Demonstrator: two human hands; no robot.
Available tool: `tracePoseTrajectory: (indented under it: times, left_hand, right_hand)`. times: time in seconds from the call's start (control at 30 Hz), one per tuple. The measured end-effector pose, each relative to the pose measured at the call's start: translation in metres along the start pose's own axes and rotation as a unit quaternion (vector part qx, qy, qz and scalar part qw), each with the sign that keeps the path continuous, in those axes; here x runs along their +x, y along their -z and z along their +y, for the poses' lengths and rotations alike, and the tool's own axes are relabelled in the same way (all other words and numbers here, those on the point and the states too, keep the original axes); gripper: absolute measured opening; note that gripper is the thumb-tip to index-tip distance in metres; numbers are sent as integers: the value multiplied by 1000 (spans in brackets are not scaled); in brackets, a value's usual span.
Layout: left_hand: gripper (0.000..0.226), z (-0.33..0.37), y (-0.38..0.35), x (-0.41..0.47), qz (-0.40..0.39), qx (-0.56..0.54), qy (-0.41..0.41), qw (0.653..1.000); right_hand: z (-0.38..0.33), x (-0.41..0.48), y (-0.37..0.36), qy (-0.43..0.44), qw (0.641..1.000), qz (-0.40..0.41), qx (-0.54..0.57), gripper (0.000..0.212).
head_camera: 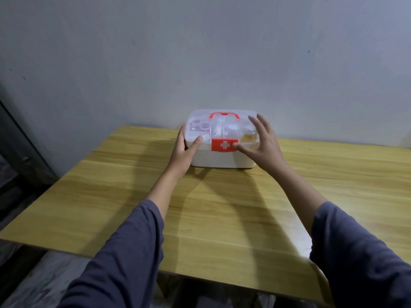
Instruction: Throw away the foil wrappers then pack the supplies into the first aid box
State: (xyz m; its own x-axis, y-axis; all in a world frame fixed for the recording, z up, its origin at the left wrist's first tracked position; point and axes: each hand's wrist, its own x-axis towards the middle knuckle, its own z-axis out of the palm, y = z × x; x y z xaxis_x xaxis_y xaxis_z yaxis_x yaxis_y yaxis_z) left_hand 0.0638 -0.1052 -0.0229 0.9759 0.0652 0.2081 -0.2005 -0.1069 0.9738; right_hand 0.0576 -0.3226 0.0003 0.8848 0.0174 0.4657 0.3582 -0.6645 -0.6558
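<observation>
The white first aid box [219,157] stands at the far side of the wooden table [222,207], close to the wall. Its clear lid is down, with a red handle [224,115] on top and a red latch with a white cross [224,145] at the front. Supplies show dimly through the lid. My left hand [185,150] grips the box's left end, thumb on the lid's front edge. My right hand [261,141] rests over the lid's right side, fingers spread, thumb touching the latch. No foil wrappers are visible.
A grey wall [200,52] rises just behind the box. The table's left edge drops off to a dark floor and a dark frame [20,141] at the far left. The near table edge runs across below my forearms.
</observation>
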Motion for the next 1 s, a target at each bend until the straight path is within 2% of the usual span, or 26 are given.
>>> tracePoseTrajectory:
  times: [0.1,0.27,0.67,1.0]
  left_hand:
    - [84,11,-3,5,-12,-9,22,1000]
    - [80,17,-17,15,-15,18,20,1000]
    - [73,20,-100,47,-84,12,5,996]
    - [83,22,-104,68,-122,60,35,990]
  right_hand:
    - [4,-3,6,-101,986,-8,131,84]
    - [14,-5,16,-129,975,-34,177,81]
    - [71,14,68,-159,974,-12,158,78]
    - [81,31,74,-166,974,-49,146,80]
